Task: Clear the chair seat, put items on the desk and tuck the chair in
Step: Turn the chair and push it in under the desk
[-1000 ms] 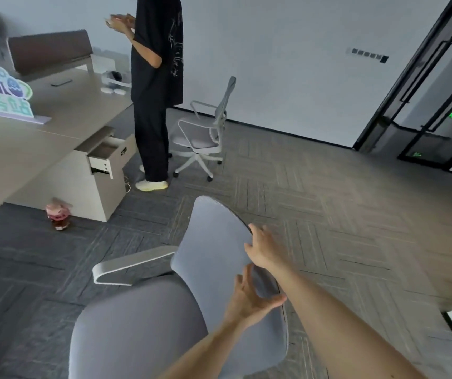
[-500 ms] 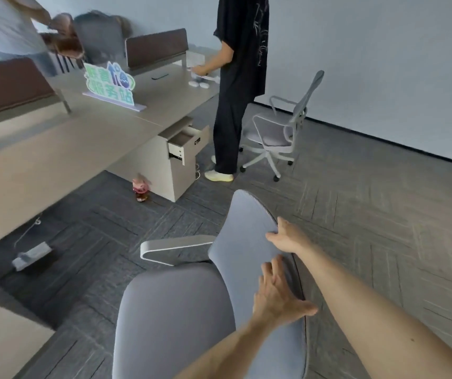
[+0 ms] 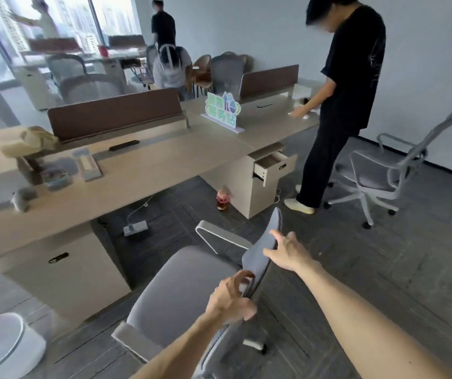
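Note:
A grey office chair (image 3: 181, 294) with white armrests stands in front of me, its bare seat facing the long beige desk (image 3: 142, 170). Both my hands hold the grey backrest (image 3: 270, 242), which I see edge-on. My left hand (image 3: 230, 299) grips its lower edge and my right hand (image 3: 287, 251) clasps its upper part. On the desk's left lie a beige hat (image 3: 32, 140), a flat clear box (image 3: 86, 164), a small container (image 3: 55, 177) and a grey lump (image 3: 22, 199), all blurred.
A drawer unit (image 3: 263, 176) with an open drawer stands under the desk, a bottle (image 3: 222, 199) and a power strip (image 3: 136, 228) on the floor near it. A person in black (image 3: 339, 99) stands beside a second chair (image 3: 383, 170). A white bin (image 3: 3, 343) sits lower left.
The view has swung left, showing more of the desk. The chair has turned so its backrest is edge-on, and my left hand has shifted from the backrest's face to its lower edge.

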`<state>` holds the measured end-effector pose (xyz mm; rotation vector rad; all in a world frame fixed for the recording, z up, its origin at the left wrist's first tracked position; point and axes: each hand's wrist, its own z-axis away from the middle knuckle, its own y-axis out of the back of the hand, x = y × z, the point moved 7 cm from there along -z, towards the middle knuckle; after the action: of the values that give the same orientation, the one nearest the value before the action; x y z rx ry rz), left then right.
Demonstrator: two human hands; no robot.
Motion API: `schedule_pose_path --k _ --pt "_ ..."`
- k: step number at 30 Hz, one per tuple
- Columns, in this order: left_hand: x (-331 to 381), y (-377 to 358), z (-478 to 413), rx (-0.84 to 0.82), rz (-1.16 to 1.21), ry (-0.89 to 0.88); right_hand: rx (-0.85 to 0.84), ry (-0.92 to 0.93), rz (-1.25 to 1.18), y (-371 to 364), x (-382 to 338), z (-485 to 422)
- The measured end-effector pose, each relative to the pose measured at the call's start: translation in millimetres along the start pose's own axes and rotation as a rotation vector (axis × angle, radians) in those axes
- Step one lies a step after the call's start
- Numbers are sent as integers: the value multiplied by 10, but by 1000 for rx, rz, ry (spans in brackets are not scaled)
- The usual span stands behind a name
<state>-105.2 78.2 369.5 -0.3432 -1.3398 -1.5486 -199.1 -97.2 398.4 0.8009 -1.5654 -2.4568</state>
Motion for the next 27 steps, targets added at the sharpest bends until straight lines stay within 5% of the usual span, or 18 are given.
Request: schedule_pose_path --k 4,10,14,18,27 --pt "-348 544 63 131 -99 134 191 204 172 -45 -480 -154" --pt "-865 1286 72 206 -249 187 247 388 274 -347 -1200 -340" --pt "-1156 1691 1 320 -265 -7 243 431 235 -488 -1514 -500" --pt "-1265 2121 -122 566 -443 23 257 465 198 -539 -1760 -677" --pt "-1567 2776 -621 569 -445 152 260 484 188 -561 -2307 -1153"
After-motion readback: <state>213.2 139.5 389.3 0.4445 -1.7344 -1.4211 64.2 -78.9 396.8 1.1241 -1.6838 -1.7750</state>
